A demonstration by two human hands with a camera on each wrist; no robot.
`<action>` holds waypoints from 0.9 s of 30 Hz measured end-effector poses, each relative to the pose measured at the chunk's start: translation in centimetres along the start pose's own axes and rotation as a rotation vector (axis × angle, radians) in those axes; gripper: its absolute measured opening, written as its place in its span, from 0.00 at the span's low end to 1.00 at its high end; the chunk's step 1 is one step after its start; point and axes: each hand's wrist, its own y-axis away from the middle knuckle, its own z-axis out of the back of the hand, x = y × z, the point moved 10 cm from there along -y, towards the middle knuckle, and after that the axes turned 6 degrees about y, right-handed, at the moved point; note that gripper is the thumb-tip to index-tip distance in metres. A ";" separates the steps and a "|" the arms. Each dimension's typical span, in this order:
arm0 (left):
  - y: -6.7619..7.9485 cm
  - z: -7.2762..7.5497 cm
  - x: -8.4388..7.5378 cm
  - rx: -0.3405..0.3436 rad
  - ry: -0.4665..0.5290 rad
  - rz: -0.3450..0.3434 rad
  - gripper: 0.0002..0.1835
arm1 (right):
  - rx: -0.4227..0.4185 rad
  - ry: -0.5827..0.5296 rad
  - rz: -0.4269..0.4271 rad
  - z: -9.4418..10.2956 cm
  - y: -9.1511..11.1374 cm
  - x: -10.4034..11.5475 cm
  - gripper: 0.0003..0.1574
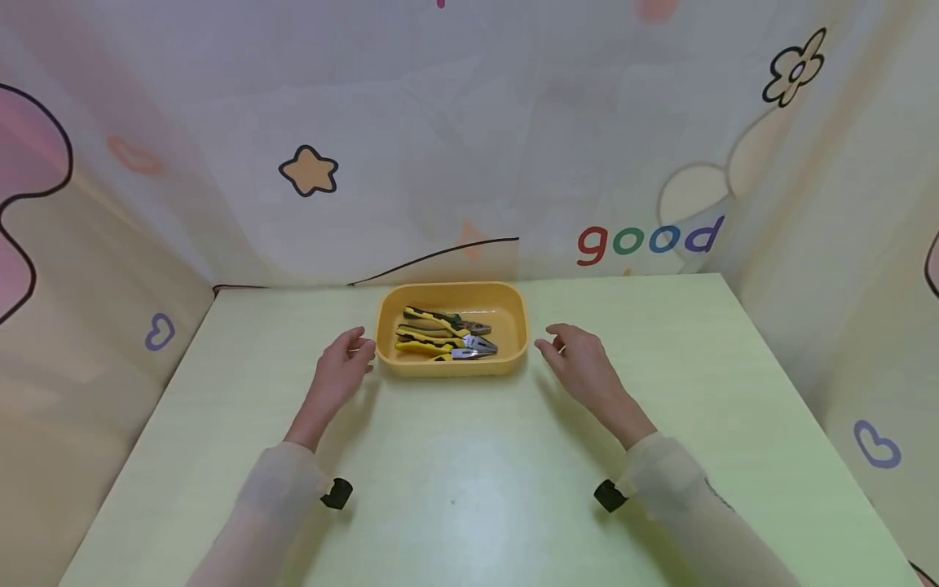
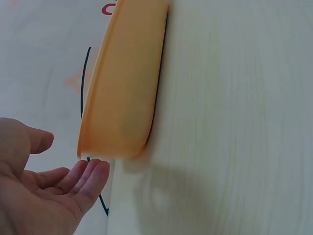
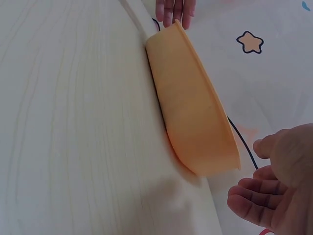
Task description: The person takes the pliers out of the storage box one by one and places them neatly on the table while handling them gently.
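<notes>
A yellow-orange plastic tray (image 1: pixel 453 369) sits near the back edge of the table. Inside it lie several pliers (image 1: pixel 440 336) with yellow and black handles, their metal jaws turned to the right. My left hand (image 1: pixel 343 363) is beside the tray's left end, fingers loosely bent and holding nothing. At the right end hovers my right hand (image 1: pixel 583 363), a small gap from the rim, its fingers relaxed and bare. Both wrist views show the tray's outer wall (image 2: pixel 124 83) close to the fingertips; the pliers are hidden there behind the wall.
The pale wood-grain table (image 1: pixel 455 456) spreads in front of the tray. Behind it hangs a printed cloth (image 1: pixel 440 147) with a star and the word "good", and cloth also flanks both sides. A dark band piece (image 1: pixel 337 493) shows at the left cuff, another (image 1: pixel 610 495) at the right.
</notes>
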 end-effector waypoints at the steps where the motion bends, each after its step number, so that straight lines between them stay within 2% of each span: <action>1: -0.1 -0.1 0.0 -0.006 0.013 0.003 0.30 | 0.003 -0.003 -0.004 -0.2 -0.1 0.1 0.25; 8: -0.8 -0.3 0.0 -0.057 0.068 0.035 0.28 | -0.010 -0.054 -0.023 -0.7 -0.7 0.6 0.24; 13: -1.4 -0.6 0.0 -0.051 0.065 0.043 0.26 | -0.035 -0.076 -0.026 -0.8 -1.1 0.8 0.22; 27: -2.4 -0.8 0.9 -0.042 0.089 0.104 0.24 | 0.035 -0.079 -0.172 -3.1 -2.3 0.5 0.24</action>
